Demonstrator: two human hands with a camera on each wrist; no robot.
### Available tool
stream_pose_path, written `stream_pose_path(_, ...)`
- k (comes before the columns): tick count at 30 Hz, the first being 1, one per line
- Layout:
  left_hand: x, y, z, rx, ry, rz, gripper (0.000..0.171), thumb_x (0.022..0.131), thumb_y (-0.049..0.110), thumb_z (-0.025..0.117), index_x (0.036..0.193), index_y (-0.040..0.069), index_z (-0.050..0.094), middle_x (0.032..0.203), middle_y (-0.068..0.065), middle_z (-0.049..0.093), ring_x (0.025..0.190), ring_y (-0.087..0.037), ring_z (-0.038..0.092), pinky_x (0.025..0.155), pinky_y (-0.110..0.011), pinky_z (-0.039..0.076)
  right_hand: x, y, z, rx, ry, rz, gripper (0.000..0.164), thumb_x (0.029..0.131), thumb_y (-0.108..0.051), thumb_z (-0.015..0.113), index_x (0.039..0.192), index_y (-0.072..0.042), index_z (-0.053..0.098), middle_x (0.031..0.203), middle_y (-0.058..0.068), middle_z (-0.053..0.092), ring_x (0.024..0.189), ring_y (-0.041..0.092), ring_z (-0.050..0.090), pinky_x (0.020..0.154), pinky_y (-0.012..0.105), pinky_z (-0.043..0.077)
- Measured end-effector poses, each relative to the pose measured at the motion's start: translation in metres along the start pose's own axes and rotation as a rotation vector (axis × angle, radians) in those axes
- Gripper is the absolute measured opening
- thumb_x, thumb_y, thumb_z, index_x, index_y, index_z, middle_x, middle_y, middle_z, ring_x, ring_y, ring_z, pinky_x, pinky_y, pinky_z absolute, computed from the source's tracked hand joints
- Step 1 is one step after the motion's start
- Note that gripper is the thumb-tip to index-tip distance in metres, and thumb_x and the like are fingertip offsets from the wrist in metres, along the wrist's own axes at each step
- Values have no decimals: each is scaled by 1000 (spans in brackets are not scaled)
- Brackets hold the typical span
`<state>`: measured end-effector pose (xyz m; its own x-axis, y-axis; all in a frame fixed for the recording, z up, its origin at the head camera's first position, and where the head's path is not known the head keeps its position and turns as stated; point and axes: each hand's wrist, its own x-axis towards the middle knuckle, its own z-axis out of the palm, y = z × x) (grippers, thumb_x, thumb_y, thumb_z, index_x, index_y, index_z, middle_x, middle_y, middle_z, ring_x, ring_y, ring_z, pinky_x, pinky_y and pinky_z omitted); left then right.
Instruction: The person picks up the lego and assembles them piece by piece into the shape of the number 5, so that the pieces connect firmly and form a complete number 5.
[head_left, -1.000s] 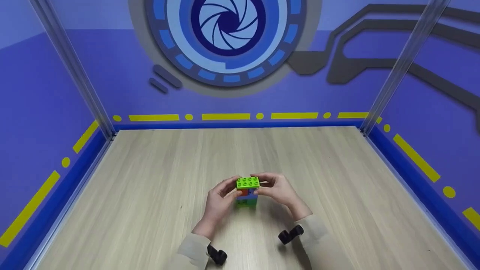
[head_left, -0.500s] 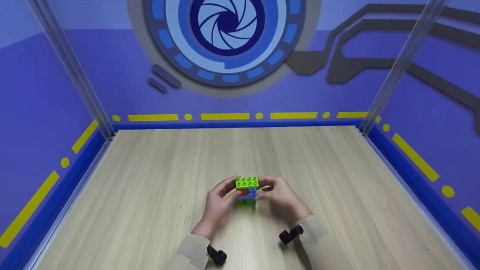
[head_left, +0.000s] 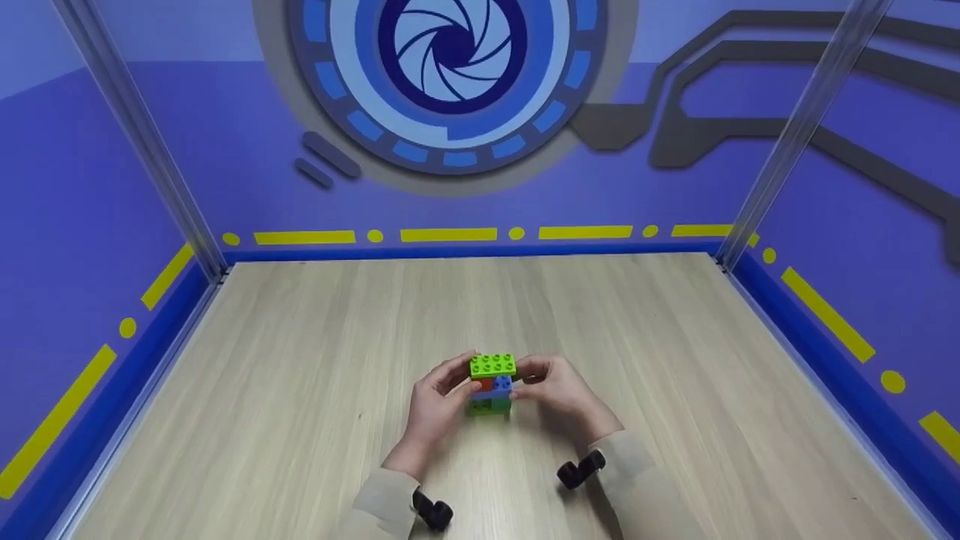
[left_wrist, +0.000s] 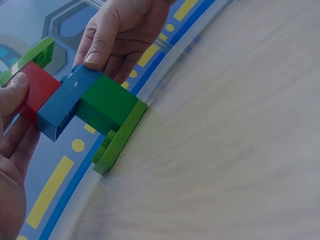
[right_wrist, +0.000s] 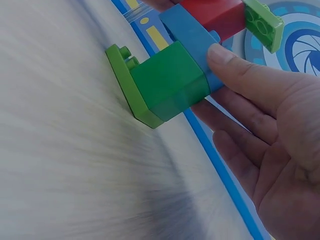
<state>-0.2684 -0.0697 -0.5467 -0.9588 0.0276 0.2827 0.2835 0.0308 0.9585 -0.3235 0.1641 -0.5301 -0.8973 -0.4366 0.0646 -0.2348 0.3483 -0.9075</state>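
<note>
A stack of toy building bricks (head_left: 491,384) stands on the table between both hands. Its lime green bottom plate (left_wrist: 120,137) carries a dark green brick (right_wrist: 172,77). Above that come a blue brick (left_wrist: 70,102) and a red brick (left_wrist: 40,90), the red one set to the left. A lime green studded plate (head_left: 493,364) tops it and overhangs the blue brick on the right. My left hand (head_left: 437,401) pinches the red brick between thumb and fingers. With thumb and fingers, my right hand (head_left: 561,386) grips the end of the blue brick.
The wooden table (head_left: 315,337) is bordered by blue-purple panels (head_left: 465,210) with yellow markings at the back and sides. Transparent posts (head_left: 161,157) rise at the two back corners. Black wrist mounts (head_left: 581,470) sit at the sleeve cuffs.
My right thumb and fingers have slid slightly down the stack onto the blue brick, uncovering its studs. The left hand keeps its hold on the red brick.
</note>
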Motion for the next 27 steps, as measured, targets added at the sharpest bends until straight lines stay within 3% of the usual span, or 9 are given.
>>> stream_pose_path(7,0,0,0,-58,21,-12,50,94,12,74,142,8,62,142,-16,64,130,-32,64,103,-22,55,1,4,3,41,13,19,34,83,-18,87,114,-9,77,113,11,78,105,19,72,95,31,58)
stream_pose_path(17,3,-1,-1,-76,112,-64,47,94,11,74,140,12,64,142,-13,65,128,-29,65,99,-22,57,3,3,9,96,15,-7,36,87,-14,83,120,-2,74,118,17,76,106,25,74,89,23,60)
stream_pose_path(21,4,-1,-2,-63,97,-65,50,94,12,74,142,13,62,145,-13,63,129,-30,64,101,-22,56,3,2,11,85,29,-2,36,88,-15,82,121,-3,74,122,18,75,108,27,73,88,21,59)
stream_pose_path(27,5,-4,-7,-19,10,-63,63,93,6,74,151,15,53,153,-16,54,132,-33,61,108,-27,53,3,5,13,96,59,-4,38,89,-15,81,123,-3,73,123,18,74,103,20,72,83,18,58)
